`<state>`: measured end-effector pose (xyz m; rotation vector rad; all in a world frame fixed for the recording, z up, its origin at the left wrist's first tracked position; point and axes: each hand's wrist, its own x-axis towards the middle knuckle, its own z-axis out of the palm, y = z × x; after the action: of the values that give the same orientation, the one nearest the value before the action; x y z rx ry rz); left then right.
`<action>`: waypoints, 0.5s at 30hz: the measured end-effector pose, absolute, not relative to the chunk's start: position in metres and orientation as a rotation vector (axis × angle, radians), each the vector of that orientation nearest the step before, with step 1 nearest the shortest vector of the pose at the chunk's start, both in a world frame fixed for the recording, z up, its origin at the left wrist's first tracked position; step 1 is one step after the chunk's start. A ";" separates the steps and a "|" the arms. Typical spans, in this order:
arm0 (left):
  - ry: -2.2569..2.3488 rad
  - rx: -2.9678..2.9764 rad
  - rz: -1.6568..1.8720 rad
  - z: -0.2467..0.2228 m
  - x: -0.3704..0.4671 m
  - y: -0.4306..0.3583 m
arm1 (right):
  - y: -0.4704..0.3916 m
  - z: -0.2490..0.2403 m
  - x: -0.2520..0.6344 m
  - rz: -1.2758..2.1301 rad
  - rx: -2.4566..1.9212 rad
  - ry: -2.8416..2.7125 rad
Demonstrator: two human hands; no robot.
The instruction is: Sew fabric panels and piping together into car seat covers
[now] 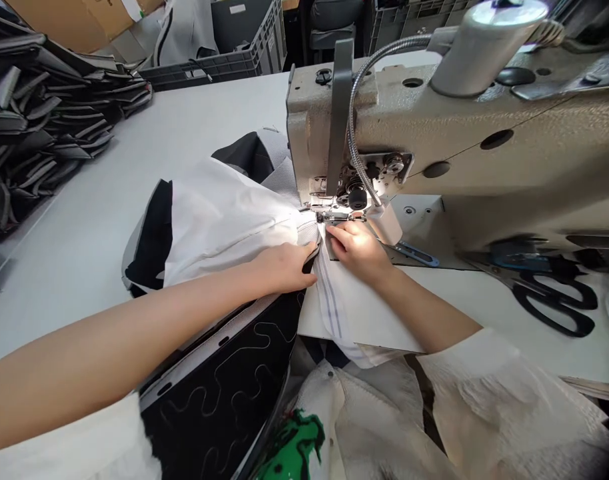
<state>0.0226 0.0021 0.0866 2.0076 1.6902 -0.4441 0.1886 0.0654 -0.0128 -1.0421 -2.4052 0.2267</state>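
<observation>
My left hand [287, 267] pinches the edge of a black and white fabric piece [229, 213] just in front of the sewing machine's needle area. Black cloth with wavy pale stitching [224, 393] hangs from it over the table's front edge. Close to the presser foot [329, 217], my right hand [357, 247] has its fingers closed at the edge of a white strip with blue lines [332, 300]. That strip runs from the foot down toward my lap. The lamp on the sewing machine [434, 147] lights the spot, and the needle itself is too small to make out.
Black-handled scissors [554, 293] and blue thread snips [417, 253] lie on the right of the white table [74, 213]. Stacked dark fabric pieces [44, 107] fill the far left. Grey crates [264, 43] and a cardboard box [74, 23] stand behind.
</observation>
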 end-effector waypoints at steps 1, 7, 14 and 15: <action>1.706 1.991 -0.468 0.086 0.024 0.001 | 0.066 -0.013 0.190 0.233 -1.056 -2.395; 1.606 1.993 -0.189 0.077 0.015 0.003 | 0.063 -0.014 0.186 0.222 -1.030 -2.401; 1.470 1.987 0.125 0.069 0.004 0.008 | 0.056 -0.013 0.179 0.240 -0.900 -2.483; 1.491 1.978 0.128 0.068 0.006 0.010 | 0.056 -0.012 0.179 0.235 -0.898 -2.489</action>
<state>0.0064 0.0103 0.0678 1.9776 1.4911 0.1280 0.1792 0.0562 -0.0121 -0.8977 -2.4887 0.2353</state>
